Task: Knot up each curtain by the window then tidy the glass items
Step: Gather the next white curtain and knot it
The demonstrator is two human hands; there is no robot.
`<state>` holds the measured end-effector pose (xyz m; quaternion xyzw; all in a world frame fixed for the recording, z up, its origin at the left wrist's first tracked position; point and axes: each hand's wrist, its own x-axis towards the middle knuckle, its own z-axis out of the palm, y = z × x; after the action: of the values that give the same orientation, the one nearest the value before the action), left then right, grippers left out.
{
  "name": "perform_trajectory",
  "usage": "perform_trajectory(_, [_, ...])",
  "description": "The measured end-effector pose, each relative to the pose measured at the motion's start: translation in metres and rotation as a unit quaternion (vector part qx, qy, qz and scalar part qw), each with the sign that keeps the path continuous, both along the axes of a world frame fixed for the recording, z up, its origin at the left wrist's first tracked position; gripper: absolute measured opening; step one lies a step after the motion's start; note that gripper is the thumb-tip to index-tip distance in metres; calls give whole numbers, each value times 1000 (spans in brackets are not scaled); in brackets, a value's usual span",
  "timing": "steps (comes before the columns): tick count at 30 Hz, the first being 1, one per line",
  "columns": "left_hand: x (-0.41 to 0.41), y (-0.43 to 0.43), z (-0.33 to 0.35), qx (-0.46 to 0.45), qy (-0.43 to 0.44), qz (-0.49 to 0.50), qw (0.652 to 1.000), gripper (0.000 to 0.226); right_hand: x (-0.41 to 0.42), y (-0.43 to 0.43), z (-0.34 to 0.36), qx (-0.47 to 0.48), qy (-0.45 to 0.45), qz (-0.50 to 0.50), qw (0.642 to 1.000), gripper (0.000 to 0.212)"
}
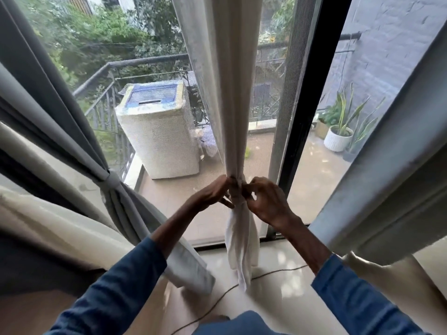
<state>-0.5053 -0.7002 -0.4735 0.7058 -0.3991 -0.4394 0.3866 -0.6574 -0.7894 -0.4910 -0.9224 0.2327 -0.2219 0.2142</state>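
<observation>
At the white curtain point(229, 93), lower part: we log one knot point(237, 195), gathered. Left of the knot, our left hand point(212, 193), forearm raised, fingers curled, pinching fabric. Right of the knot, our right hand point(266, 201), likewise pinching. Further left of the knot: grey curtain point(72, 112), tied.

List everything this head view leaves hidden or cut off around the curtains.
1. Knot in the white curtain: head view, covered by fingers of the left hand and right hand; finished or not, unclear.
2. Glass items: none in frame.
3. Right grey curtain: head view, upper part cut by the right edge; knotted or not, unclear.
4. Floor cord: one end behind the right forearm, the other leaves the bottom edge.
</observation>
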Motion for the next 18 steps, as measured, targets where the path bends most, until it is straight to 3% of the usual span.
perform_trajectory(4, [0,-1,3,6,-3,7,1000,35,4,-2,3,-34,118,20,992,28])
perform_trajectory(9, [2,-10,-10,-1,-7,71,997,34,13,3,-6,-70,252,20,965,60])
perform_trajectory(14, [10,-21,-11,12,-24,58,998,30,17,-7,-9,-39,253,19,967,61])
perform_trajectory(18, [24,-23,-19,-20,-66,47,996,40,27,-16,-10,-77,226,14,971,48])
